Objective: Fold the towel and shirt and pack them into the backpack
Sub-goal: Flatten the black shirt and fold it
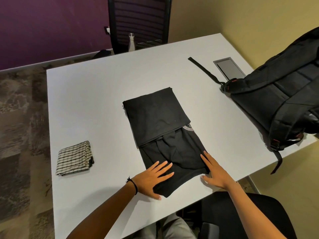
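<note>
A black shirt [156,119] lies partly folded in the middle of the white table [96,94], its far half doubled back over the near half. My left hand [153,178] rests flat on the shirt's near left corner, fingers straight. My right hand [214,171] lies flat along the shirt's near right edge, fingers straight, partly on the table. A striped towel [74,158] sits folded into a small square at the table's left. The black backpack [283,95] lies at the table's right end, one strap trailing over the edge.
A black strap [203,70] from the backpack stretches across the far right of the table, next to a grey cable hatch [229,67]. A black office chair [139,23] and a metal bottle [131,42] stand beyond the far edge. Patterned carpet lies to the left.
</note>
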`<state>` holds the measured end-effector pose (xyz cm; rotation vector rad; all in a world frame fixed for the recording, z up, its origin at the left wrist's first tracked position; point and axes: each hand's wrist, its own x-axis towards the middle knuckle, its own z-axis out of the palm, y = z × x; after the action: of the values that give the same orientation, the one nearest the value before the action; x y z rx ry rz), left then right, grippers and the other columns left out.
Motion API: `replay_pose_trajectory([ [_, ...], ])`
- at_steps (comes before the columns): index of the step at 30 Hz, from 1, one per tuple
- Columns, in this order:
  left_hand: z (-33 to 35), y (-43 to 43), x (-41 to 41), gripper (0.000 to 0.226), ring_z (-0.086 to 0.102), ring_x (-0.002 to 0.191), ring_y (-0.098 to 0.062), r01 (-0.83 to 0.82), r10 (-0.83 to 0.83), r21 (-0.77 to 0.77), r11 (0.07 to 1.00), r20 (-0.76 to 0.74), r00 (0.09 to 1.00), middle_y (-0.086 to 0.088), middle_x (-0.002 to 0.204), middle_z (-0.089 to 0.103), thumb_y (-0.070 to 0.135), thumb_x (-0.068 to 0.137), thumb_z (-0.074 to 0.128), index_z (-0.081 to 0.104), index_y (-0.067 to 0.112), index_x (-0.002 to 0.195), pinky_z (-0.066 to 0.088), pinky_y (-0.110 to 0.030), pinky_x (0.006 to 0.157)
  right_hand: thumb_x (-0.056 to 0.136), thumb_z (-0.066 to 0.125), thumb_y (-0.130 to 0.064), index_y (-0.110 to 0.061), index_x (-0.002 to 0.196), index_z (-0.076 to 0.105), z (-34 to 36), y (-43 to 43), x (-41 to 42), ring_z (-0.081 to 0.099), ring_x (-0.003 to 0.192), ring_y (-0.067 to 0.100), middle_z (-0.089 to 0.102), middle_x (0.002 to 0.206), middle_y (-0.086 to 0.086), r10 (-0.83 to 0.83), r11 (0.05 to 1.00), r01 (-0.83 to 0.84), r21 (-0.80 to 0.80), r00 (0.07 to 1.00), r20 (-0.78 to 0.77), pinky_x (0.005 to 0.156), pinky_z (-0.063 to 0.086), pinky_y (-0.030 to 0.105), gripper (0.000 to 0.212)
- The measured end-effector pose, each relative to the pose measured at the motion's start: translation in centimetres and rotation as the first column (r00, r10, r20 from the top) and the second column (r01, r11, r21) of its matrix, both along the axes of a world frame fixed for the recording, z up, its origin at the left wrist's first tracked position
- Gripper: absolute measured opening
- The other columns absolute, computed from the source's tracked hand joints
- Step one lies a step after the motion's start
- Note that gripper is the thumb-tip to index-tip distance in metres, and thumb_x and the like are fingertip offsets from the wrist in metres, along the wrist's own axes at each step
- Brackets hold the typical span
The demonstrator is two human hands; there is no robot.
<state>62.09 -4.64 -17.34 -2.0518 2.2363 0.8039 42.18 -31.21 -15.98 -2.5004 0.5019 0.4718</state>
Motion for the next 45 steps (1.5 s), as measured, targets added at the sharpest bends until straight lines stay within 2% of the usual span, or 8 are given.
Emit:
replay_pose_trajectory([
  [3,-1.2,0.1,-0.5,0.116,-0.027,0.136,-0.031,0.001,-0.003,0.028,1.0,0.077,0.997,-0.007,0.152,-0.021,0.061,0.074,0.064,-0.027,0.033,0.14,-0.024,-0.047,0.104,0.074,0.038,-0.069,-0.026,0.147,-0.006,0.0,0.0,-0.3,-0.008,0.14,0.007,-0.015,0.153,-0.01,0.035,0.999,-0.035,-0.009,0.999,-0.015,0.113,0.011,0.026,0.096],
  [7,-0.9,0.0,-0.9,0.11,0.019,0.139,-0.032,0.038,-0.053,0.087,0.995,0.167,0.984,-0.013,0.153,0.025,0.075,0.068,0.056,0.007,0.019,0.149,0.016,-0.047,0.108,0.078,0.035,-0.062,-0.04,0.143,-0.011,0.1,0.2,-0.2,-0.007,0.141,0.01,-0.015,0.153,-0.008,0.059,0.998,-0.059,-0.038,0.998,-0.008,0.112,0.013,0.025,0.083],
  [13,-1.8,-0.3,-1.6,0.08,0.031,0.138,-0.026,0.12,-0.108,-0.042,0.992,0.227,0.968,-0.007,0.152,0.03,0.055,0.079,0.063,0.03,0.025,0.145,0.021,-0.041,0.109,0.094,0.052,-0.019,-0.027,0.146,0.006,0.2,0.9,0.1,0.008,0.145,0.02,-0.002,0.157,0.0,0.0,0.994,-0.003,-0.105,1.0,-0.026,0.112,0.024,0.027,0.071],
  [20,-0.1,-0.8,-2.3,0.059,0.05,0.126,-0.011,-0.184,0.177,-0.11,0.977,-0.068,0.982,0.002,0.141,0.048,0.028,0.078,0.073,0.052,0.022,0.133,0.034,-0.022,0.106,0.097,0.045,-0.011,-0.023,0.139,0.043,1.7,0.7,1.9,0.034,0.137,0.02,0.023,0.154,-0.002,-0.054,0.984,0.037,-0.175,0.994,-0.092,0.106,0.035,0.029,0.043],
  [25,4.2,-2.2,-0.1,0.04,0.049,0.123,-0.007,-0.49,0.48,0.1,0.866,-0.442,0.758,0.009,0.138,0.051,0.038,0.098,0.043,0.046,0.03,0.137,0.039,-0.027,0.106,0.091,0.05,-0.008,-0.018,0.111,0.065,5.1,-2.7,5.8,0.058,0.107,0.025,0.065,0.117,0.005,0.04,0.998,-0.049,-0.049,0.983,-0.177,0.086,0.046,0.033,0.027],
  [32,10.1,-3.1,5.5,0.022,0.061,0.093,-0.005,-0.598,0.583,0.253,0.761,-0.671,0.458,0.007,0.101,0.066,0.035,0.096,0.048,0.063,0.024,0.108,0.049,-0.025,0.088,0.085,0.05,0.001,-0.015,0.098,0.066,12.2,-5.5,13.3,0.055,0.082,0.019,0.061,0.089,0.002,0.148,0.989,-0.142,0.046,0.961,-0.234,0.07,0.038,0.023,0.026],
  [38,12.4,-2.9,11.3,0.052,0.058,0.101,-0.003,-0.702,0.643,0.336,0.628,-0.733,0.223,0.003,0.11,0.064,0.055,0.086,0.047,0.061,0.012,0.112,0.047,-0.017,0.087,0.088,0.051,-0.002,-0.015,0.094,0.064,16.2,-7.3,20.5,0.056,0.091,0.023,0.062,0.097,0.004,0.21,0.978,-0.208,0.03,0.966,-0.153,0.078,0.044,0.03,0.019],
  [45,11.8,-3.2,16.7,0.048,0.059,0.107,0.0,-0.811,0.631,0.4,0.426,-0.774,-0.051,0.018,0.114,0.064,0.068,0.078,0.051,0.059,0.036,0.112,0.047,-0.018,0.088,0.09,0.054,-0.008,-0.012,0.103,0.062,15.6,-8.7,28.6,0.053,0.096,0.023,0.06,0.109,0.007,0.188,0.982,-0.188,-0.008,0.981,-0.047,0.078,0.039,0.03,0.016],
])
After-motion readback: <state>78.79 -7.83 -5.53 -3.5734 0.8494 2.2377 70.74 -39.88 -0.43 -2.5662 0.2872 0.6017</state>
